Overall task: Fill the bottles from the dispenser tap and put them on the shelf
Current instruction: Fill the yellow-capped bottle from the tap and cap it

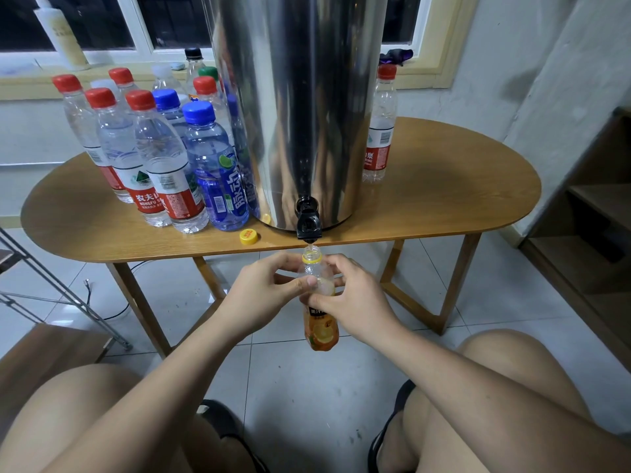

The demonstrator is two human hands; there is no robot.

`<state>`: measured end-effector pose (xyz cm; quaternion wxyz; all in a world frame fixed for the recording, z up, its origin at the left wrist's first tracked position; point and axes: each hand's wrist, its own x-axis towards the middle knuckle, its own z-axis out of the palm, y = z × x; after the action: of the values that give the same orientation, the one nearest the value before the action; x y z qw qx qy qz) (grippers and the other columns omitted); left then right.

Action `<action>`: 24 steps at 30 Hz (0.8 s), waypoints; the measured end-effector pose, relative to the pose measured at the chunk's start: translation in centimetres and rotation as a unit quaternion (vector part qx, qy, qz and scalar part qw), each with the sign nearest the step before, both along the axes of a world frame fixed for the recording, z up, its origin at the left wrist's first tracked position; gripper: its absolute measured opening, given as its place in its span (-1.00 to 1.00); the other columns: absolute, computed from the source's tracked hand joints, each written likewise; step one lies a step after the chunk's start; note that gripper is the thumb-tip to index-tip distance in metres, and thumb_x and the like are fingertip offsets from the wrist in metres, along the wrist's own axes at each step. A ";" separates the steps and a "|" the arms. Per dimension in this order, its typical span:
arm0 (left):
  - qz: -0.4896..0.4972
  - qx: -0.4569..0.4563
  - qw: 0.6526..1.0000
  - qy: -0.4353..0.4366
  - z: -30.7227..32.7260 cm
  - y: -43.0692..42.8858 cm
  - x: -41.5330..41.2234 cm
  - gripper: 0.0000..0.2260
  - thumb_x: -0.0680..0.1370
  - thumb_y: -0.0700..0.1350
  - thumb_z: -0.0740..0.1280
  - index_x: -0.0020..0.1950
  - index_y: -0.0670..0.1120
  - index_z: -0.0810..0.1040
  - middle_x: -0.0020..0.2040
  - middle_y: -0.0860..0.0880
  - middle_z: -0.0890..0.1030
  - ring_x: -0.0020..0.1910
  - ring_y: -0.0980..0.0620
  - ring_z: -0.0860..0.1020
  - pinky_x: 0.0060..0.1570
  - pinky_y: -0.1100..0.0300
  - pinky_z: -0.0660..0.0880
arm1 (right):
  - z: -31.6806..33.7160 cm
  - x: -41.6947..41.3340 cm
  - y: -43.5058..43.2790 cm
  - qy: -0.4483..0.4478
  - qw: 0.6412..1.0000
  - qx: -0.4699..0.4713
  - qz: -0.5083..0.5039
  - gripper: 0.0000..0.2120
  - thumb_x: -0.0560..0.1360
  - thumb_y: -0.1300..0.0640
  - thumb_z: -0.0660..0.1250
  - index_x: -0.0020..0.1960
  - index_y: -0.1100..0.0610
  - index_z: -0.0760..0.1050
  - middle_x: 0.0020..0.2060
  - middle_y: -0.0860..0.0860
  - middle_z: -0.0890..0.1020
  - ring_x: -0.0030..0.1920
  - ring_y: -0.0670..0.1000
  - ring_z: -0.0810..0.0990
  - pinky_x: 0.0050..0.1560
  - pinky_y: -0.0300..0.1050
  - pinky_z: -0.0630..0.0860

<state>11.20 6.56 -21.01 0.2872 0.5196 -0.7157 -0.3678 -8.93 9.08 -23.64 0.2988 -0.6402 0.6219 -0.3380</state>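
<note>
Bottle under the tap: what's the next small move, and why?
Probably hold the bottle steady under the tap: water is running into its open mouth, its clear top looks not yet full, and left hand and right hand both grip it. The cap lies on the table.

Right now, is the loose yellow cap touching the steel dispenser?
Apart. The head view shows bare table between the yellow cap and the dispenser.

I get moderate indoor light, the windows (102, 22) dark. Pale streaks of glare run down the steel dispenser (297, 97), its soft shadow falling rightward on the table (444, 199). Edges bow; focus is sharp.
</note>
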 end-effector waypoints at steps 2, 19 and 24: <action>0.000 -0.001 1.000 -0.001 0.0 0.1 0.0 -0.68 0.57 0.23 0.49 0.29 0.21 0.64 0.21 0.25 0.68 0.10 0.28 0.69 0.13 0.08 0.70 | 0.0 0.0 0.0 0.001 1.000 0.000 0.001 -0.25 0.44 -0.23 0.62 0.53 -0.13 0.42 0.37 -0.12 0.58 0.27 -0.06 0.60 0.20 -0.03 0.67; 0.002 -0.008 1.000 -0.008 -0.1 0.0 0.0 -0.69 0.58 0.24 0.50 0.29 0.23 0.65 0.19 0.27 0.68 0.11 0.28 0.68 0.16 0.06 0.68 | 0.0 0.0 0.1 -0.002 1.000 -0.002 0.004 -0.27 0.44 -0.20 0.63 0.52 -0.13 0.43 0.37 -0.12 0.57 0.26 -0.10 0.58 0.07 -0.23 0.57; 0.001 -0.005 1.000 -0.005 -0.2 0.1 0.0 -0.69 0.58 0.22 0.50 0.29 0.22 0.65 0.20 0.27 0.68 0.11 0.28 0.69 0.15 0.06 0.69 | -0.1 -0.1 0.0 -0.005 1.000 -0.003 0.005 -0.28 0.43 -0.22 0.63 0.50 -0.13 0.44 0.35 -0.14 0.58 0.26 -0.09 0.59 0.13 -0.17 0.61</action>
<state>11.16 6.62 -21.20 0.2864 0.5204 -0.7185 -0.3617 -9.00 9.05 -23.72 0.3017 -0.6422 0.6165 -0.3414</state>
